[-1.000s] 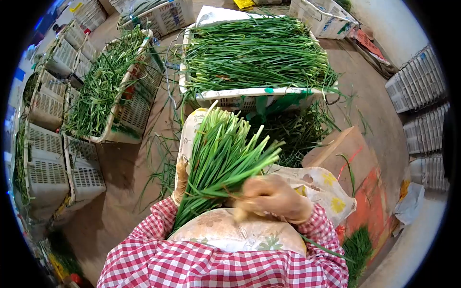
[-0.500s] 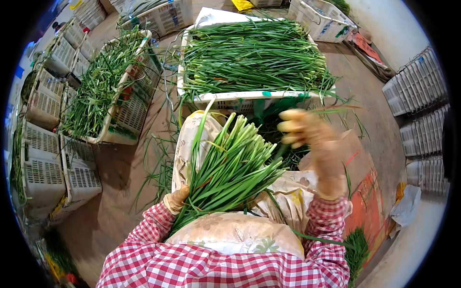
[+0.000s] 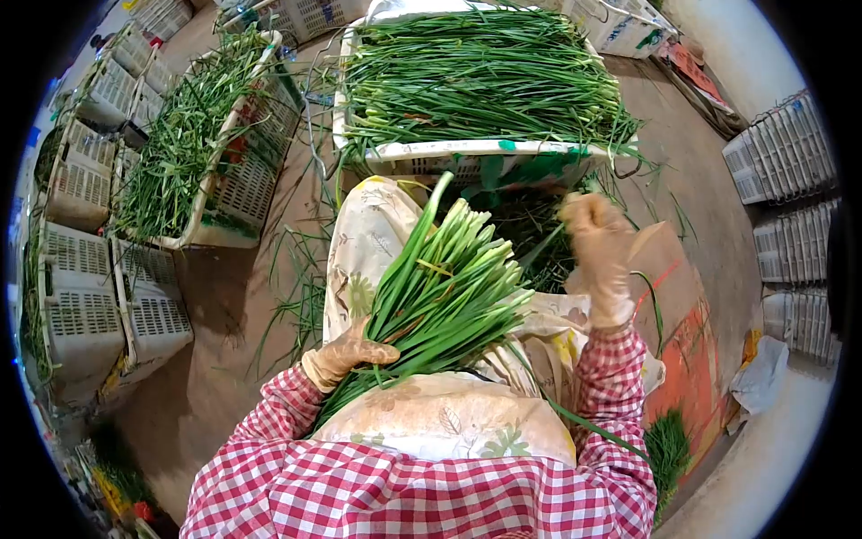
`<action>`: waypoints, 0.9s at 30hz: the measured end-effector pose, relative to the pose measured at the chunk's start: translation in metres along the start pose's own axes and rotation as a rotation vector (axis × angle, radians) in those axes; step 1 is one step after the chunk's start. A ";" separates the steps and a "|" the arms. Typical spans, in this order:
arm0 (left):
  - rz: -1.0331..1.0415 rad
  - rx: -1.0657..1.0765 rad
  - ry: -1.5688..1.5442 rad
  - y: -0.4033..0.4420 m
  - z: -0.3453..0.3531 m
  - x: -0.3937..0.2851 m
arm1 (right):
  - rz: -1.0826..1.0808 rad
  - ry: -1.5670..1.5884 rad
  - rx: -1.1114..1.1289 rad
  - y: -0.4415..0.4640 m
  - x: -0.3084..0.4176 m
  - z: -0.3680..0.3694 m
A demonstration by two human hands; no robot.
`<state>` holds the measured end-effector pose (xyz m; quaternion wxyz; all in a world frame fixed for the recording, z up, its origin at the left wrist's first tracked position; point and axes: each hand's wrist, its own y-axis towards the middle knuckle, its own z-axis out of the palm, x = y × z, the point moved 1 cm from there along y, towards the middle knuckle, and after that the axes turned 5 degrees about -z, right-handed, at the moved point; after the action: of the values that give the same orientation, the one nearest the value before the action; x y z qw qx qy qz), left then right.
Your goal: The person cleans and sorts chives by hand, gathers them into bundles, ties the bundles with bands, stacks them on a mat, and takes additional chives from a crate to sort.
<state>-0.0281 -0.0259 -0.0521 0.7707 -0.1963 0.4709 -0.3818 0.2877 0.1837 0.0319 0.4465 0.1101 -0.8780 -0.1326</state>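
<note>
Across my lap lies a bunch of garlic chives (image 3: 449, 292), its pale cut ends pointing up and away from me. My gloved left hand (image 3: 350, 355) is closed around the lower leafy part, thumb on top. One thicker stalk sticks out beyond the others. To the right of the bunch, apart from it, my gloved right hand (image 3: 600, 238) is raised with curled fingers, slightly blurred. A thin blade shows beside its fingers; whether it is held I cannot tell. A patterned apron (image 3: 431, 418) covers my lap.
A white crate (image 3: 476, 148) full of aligned chives stands ahead. Another crate (image 3: 202, 211) of loose leaves is at left, near stacked crates (image 3: 81, 296). Loose leaves litter the floor (image 3: 224, 359). More crates (image 3: 781, 148) are stacked by the right wall.
My right hand has moved right and slightly down, its fingers now curled in. My left hand has shifted right, its thumb further over the bunch. The view has tilted slightly downward.
</note>
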 end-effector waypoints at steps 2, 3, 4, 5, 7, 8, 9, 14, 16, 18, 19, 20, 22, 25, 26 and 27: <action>0.038 -0.006 -0.067 -0.002 0.005 -0.003 | 0.172 -0.038 -0.030 0.001 0.029 -0.016; 0.050 -0.010 -0.098 -0.004 0.011 -0.006 | 0.197 0.142 0.122 -0.007 0.055 -0.019; 0.062 -0.013 -0.129 -0.006 0.017 -0.011 | 0.123 0.346 0.186 -0.020 0.076 -0.009; 0.197 0.011 0.038 -0.006 0.033 -0.026 | -0.160 0.257 0.258 -0.036 0.069 0.007; 0.353 0.038 0.133 -0.010 0.062 -0.046 | -0.475 -0.321 0.476 -0.047 0.108 0.025; 0.348 0.049 0.133 -0.008 0.059 -0.042 | -0.526 -0.369 0.436 -0.054 0.105 0.045; 0.250 0.047 0.061 -0.007 0.048 -0.036 | -0.573 -0.177 0.424 -0.064 0.096 0.060; 0.057 -0.055 -0.028 -0.005 0.019 -0.016 | 0.061 0.812 1.043 -0.083 0.144 0.055; 0.023 -0.024 -0.118 0.007 -0.006 0.004 | -0.166 0.867 1.122 -0.066 0.142 0.035; -0.008 0.005 -0.215 0.009 -0.021 0.019 | -0.149 1.122 0.863 -0.056 0.133 0.004; 0.032 0.025 -0.378 0.004 -0.021 0.020 | -0.097 1.273 0.722 -0.052 0.127 -0.010; 0.015 0.161 -0.454 0.007 -0.017 0.020 | 0.089 1.475 0.555 -0.051 0.118 -0.024; 0.064 0.018 -0.524 0.006 -0.009 0.020 | 0.001 1.559 0.334 -0.033 0.108 -0.048; 0.085 0.052 -0.549 -0.002 0.018 -0.006 | -0.055 1.587 0.152 -0.008 0.074 -0.069; 0.088 0.054 -0.546 -0.002 0.016 -0.006 | 0.030 1.299 0.208 -0.003 0.045 -0.065; 0.081 0.079 -0.552 -0.002 0.013 -0.005 | 0.111 1.008 0.258 0.001 0.027 -0.058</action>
<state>-0.0190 -0.0241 -0.0413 0.8914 -0.2437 0.2355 -0.3008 0.3197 0.1689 0.0855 0.8030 0.1677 -0.5677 0.0701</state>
